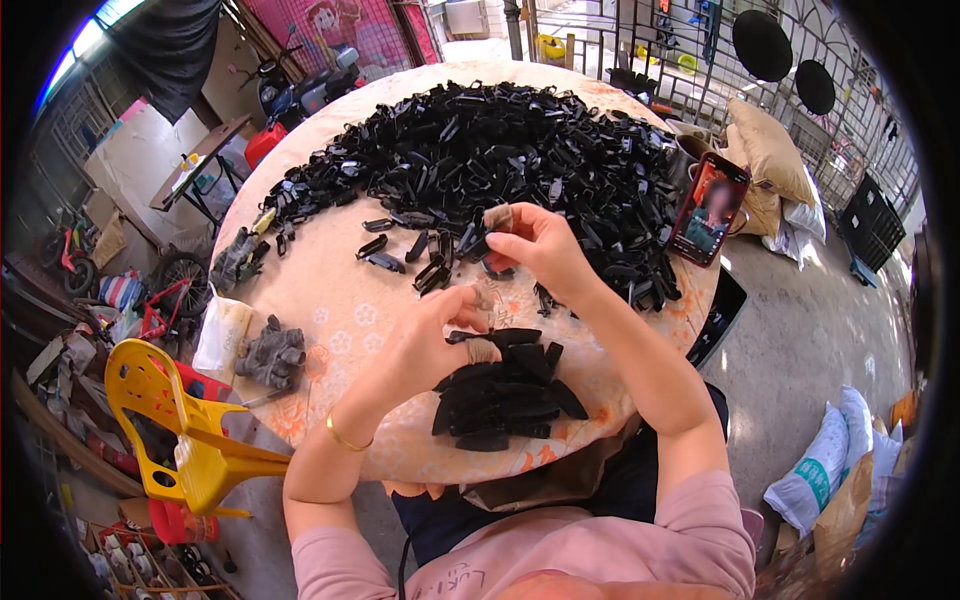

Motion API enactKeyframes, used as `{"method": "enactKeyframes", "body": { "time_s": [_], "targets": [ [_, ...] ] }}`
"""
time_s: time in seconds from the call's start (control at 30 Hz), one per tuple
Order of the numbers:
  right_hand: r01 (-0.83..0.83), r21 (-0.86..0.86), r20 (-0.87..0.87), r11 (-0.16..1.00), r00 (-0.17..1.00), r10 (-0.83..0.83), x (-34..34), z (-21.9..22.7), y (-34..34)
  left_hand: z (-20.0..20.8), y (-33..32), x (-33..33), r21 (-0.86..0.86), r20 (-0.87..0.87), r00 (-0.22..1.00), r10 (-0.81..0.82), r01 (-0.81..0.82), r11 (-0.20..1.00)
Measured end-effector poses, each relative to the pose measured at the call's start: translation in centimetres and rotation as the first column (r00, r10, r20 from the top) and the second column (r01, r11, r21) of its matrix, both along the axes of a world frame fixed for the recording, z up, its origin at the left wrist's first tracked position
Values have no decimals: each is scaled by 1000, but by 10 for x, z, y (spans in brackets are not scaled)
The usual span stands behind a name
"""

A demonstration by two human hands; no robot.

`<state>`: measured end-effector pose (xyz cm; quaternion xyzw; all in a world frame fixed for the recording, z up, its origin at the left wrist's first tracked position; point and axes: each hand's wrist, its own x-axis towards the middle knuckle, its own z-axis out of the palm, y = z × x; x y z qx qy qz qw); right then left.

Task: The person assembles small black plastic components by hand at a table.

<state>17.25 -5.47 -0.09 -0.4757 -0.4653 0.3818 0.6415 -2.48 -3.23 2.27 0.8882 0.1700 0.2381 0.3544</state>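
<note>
My right hand [540, 250] is pinched at the near edge of a big heap of small, long black plastic pieces [450, 150]. At its fingertips is one black piece [472, 240], partly hidden by the fingers. My left hand [440, 330] is held nearer to me, its thumb and fingers curved but apart, with nothing seen between them. Tan tape wraps fingertips on both hands. Beneath and beside the left hand, matte black elongated pieces [500, 395] lie stacked in rows. Several loose pieces [380, 258] are scattered left of the right hand.
A round table with a patterned cloth [340, 420] bears everything. A phone [710, 210] stands upright at its right edge. Dark grey gloves [272, 355] and a white plastic bag [222, 335] lie at the left. A yellow chair [190, 440] stands by the left edge, and sacks [820, 460] rest on the floor at right.
</note>
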Motion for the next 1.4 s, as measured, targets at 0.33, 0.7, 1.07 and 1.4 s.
{"method": "enactKeyframes", "body": {
  "time_s": [0.33,0.7,1.07,1.4],
  "targets": [
    [-124,245,287,962,957,50,-44,-16,2,-22,37,-3,-793,236,907,350,-29,608],
    [-33,38,812,999,584,-11,-33,-25,9,-30,54,-5,-706,390,839,380,7,708],
    [17,553,516,833,778,-358,-43,-1,-5,-28,33,4,-792,338,887,314,89,604],
    [47,378,401,925,892,-210,-41,-4,-11,-25,32,3,-739,423,834,354,91,667]
  ]
}}
